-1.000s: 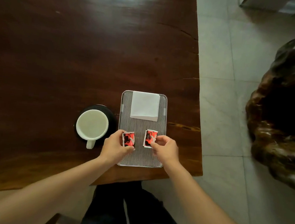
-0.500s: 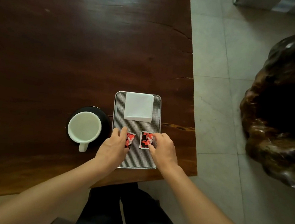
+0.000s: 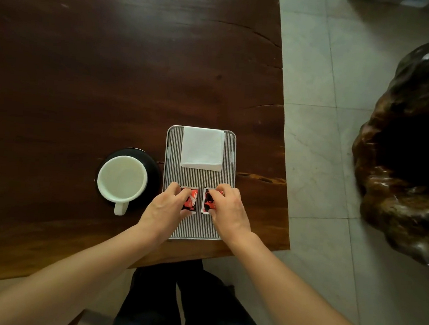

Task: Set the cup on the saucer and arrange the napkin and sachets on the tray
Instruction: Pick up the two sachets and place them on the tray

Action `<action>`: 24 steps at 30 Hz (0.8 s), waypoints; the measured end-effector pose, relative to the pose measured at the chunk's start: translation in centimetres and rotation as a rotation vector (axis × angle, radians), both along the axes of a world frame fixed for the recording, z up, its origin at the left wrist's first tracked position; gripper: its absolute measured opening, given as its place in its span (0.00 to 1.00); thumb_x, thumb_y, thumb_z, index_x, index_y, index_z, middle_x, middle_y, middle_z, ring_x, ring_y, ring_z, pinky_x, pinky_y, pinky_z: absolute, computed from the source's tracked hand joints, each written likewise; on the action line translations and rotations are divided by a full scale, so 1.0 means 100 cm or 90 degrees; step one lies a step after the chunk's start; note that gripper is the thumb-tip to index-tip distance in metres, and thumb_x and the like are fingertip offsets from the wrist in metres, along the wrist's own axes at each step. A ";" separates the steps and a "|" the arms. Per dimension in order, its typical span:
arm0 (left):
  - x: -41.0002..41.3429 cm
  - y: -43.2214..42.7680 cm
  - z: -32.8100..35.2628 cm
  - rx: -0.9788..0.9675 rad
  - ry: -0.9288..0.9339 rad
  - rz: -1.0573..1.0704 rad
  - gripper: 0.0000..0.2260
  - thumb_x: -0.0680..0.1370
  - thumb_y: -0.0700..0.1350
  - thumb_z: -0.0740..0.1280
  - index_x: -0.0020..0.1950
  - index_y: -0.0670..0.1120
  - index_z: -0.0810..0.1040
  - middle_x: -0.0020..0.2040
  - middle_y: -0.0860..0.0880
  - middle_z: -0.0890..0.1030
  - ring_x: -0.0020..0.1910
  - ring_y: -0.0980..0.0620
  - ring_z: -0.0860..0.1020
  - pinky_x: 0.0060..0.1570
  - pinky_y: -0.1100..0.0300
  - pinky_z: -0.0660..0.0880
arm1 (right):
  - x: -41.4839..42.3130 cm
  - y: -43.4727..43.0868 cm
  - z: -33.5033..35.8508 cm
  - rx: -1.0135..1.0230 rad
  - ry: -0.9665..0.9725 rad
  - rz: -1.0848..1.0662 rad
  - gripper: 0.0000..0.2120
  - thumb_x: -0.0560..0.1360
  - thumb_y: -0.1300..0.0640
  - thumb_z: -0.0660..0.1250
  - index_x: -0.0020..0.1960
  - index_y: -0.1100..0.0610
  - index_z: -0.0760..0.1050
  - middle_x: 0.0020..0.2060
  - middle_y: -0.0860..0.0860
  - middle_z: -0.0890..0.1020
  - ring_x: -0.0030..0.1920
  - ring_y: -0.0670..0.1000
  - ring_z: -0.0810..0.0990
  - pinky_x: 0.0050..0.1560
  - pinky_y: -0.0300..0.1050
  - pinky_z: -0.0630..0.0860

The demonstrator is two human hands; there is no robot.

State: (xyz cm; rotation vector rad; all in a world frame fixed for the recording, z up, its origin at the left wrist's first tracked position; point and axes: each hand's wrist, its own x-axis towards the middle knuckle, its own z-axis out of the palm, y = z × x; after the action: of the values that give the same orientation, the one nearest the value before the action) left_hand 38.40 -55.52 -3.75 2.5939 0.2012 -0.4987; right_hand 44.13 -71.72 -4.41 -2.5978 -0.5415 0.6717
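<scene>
Two sachets side by side on the near half of the tray [image 3: 228,179], narrow gap between — left sachet [image 3: 191,204] pinched under left hand [image 3: 164,209], right sachet [image 3: 208,202] under right hand [image 3: 227,210], fingers curled on each, napkin [image 3: 202,148] just beyond.

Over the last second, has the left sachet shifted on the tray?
Yes. Against the tray, the left sachet, pinched by the left hand, has slid right toward the tray's middle, narrowing the gap to the right sachet.
</scene>
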 end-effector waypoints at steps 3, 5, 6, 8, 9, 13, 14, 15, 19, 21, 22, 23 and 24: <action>0.000 0.000 0.000 -0.006 -0.008 0.000 0.21 0.77 0.46 0.72 0.69 0.46 0.74 0.57 0.47 0.75 0.49 0.49 0.79 0.48 0.60 0.76 | 0.000 -0.001 0.000 -0.008 -0.007 0.015 0.19 0.75 0.66 0.72 0.65 0.58 0.76 0.61 0.52 0.75 0.61 0.54 0.71 0.57 0.49 0.79; 0.001 0.000 -0.001 -0.006 -0.014 -0.001 0.21 0.77 0.45 0.72 0.69 0.46 0.74 0.57 0.47 0.75 0.49 0.49 0.80 0.48 0.60 0.76 | 0.000 -0.001 -0.001 -0.015 -0.012 0.024 0.19 0.75 0.66 0.71 0.65 0.58 0.76 0.62 0.52 0.75 0.61 0.54 0.71 0.56 0.49 0.79; 0.001 0.001 -0.002 -0.007 -0.016 -0.001 0.21 0.77 0.45 0.73 0.69 0.46 0.74 0.57 0.47 0.75 0.49 0.48 0.80 0.48 0.60 0.76 | 0.000 -0.002 -0.002 -0.016 -0.014 0.028 0.19 0.74 0.67 0.71 0.64 0.58 0.76 0.62 0.52 0.75 0.61 0.54 0.72 0.56 0.50 0.80; 0.000 0.000 -0.002 -0.008 -0.019 0.000 0.21 0.77 0.45 0.73 0.69 0.46 0.74 0.57 0.47 0.75 0.49 0.48 0.80 0.48 0.60 0.77 | -0.001 -0.002 -0.002 -0.016 -0.020 0.030 0.19 0.74 0.67 0.71 0.64 0.59 0.77 0.61 0.53 0.75 0.60 0.55 0.72 0.55 0.50 0.80; 0.000 0.000 -0.003 -0.008 -0.023 -0.001 0.21 0.77 0.45 0.73 0.69 0.46 0.74 0.57 0.47 0.75 0.49 0.48 0.80 0.48 0.60 0.77 | -0.001 -0.002 -0.003 -0.015 -0.023 0.029 0.19 0.74 0.67 0.71 0.64 0.59 0.77 0.61 0.53 0.75 0.60 0.55 0.72 0.54 0.50 0.80; -0.002 0.000 -0.004 -0.020 -0.027 0.002 0.22 0.77 0.45 0.73 0.70 0.46 0.73 0.58 0.46 0.75 0.50 0.48 0.80 0.50 0.59 0.78 | -0.003 -0.003 -0.005 -0.009 -0.030 0.020 0.18 0.73 0.68 0.71 0.63 0.59 0.77 0.60 0.53 0.76 0.59 0.55 0.73 0.53 0.51 0.81; -0.002 0.000 -0.004 -0.024 -0.026 0.004 0.22 0.77 0.45 0.73 0.70 0.46 0.73 0.58 0.46 0.75 0.51 0.48 0.80 0.51 0.58 0.78 | -0.002 -0.003 -0.006 -0.006 -0.031 0.017 0.19 0.73 0.68 0.71 0.63 0.59 0.77 0.60 0.52 0.76 0.59 0.55 0.73 0.53 0.52 0.81; -0.002 0.000 -0.004 -0.025 -0.024 0.003 0.22 0.77 0.45 0.72 0.70 0.46 0.73 0.58 0.46 0.75 0.51 0.48 0.80 0.51 0.58 0.78 | -0.002 -0.003 -0.006 -0.007 -0.028 0.015 0.19 0.74 0.67 0.71 0.64 0.58 0.77 0.60 0.52 0.76 0.59 0.55 0.73 0.53 0.51 0.81; -0.004 0.002 -0.002 -0.016 -0.016 -0.008 0.23 0.77 0.46 0.73 0.71 0.47 0.72 0.58 0.46 0.74 0.50 0.47 0.80 0.50 0.57 0.78 | -0.004 -0.004 -0.002 -0.003 -0.033 0.013 0.20 0.75 0.66 0.71 0.66 0.56 0.76 0.62 0.51 0.76 0.60 0.55 0.73 0.55 0.51 0.81; -0.005 0.002 0.003 -0.004 -0.010 -0.016 0.23 0.77 0.47 0.72 0.71 0.47 0.71 0.58 0.47 0.74 0.50 0.47 0.80 0.49 0.58 0.77 | -0.006 -0.006 0.003 -0.004 -0.042 0.018 0.19 0.76 0.64 0.71 0.65 0.56 0.76 0.62 0.51 0.76 0.59 0.55 0.74 0.52 0.50 0.81; -0.006 0.002 0.007 0.002 -0.006 -0.019 0.23 0.77 0.47 0.72 0.71 0.47 0.71 0.58 0.47 0.74 0.49 0.47 0.79 0.48 0.58 0.77 | -0.008 -0.007 0.007 -0.005 -0.046 0.016 0.17 0.76 0.63 0.71 0.64 0.56 0.76 0.61 0.51 0.76 0.58 0.54 0.74 0.51 0.49 0.81; -0.006 0.003 0.012 0.003 -0.003 -0.021 0.22 0.78 0.48 0.71 0.70 0.47 0.71 0.58 0.47 0.74 0.49 0.47 0.79 0.47 0.58 0.76 | -0.009 -0.009 0.012 -0.006 -0.046 0.012 0.15 0.76 0.62 0.70 0.63 0.56 0.77 0.60 0.51 0.77 0.57 0.53 0.74 0.50 0.48 0.81; -0.007 0.003 0.019 0.008 0.014 -0.026 0.21 0.78 0.48 0.71 0.70 0.47 0.71 0.58 0.47 0.74 0.49 0.47 0.79 0.47 0.58 0.76 | -0.010 -0.012 0.019 -0.007 -0.046 0.012 0.13 0.77 0.60 0.70 0.62 0.56 0.77 0.58 0.51 0.77 0.55 0.53 0.75 0.48 0.47 0.81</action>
State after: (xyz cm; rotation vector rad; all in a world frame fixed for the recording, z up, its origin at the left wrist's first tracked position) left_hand 37.72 -55.27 -1.81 2.6110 0.1592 -0.5420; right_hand 43.17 -72.88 -2.54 -2.6381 -0.5878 0.5905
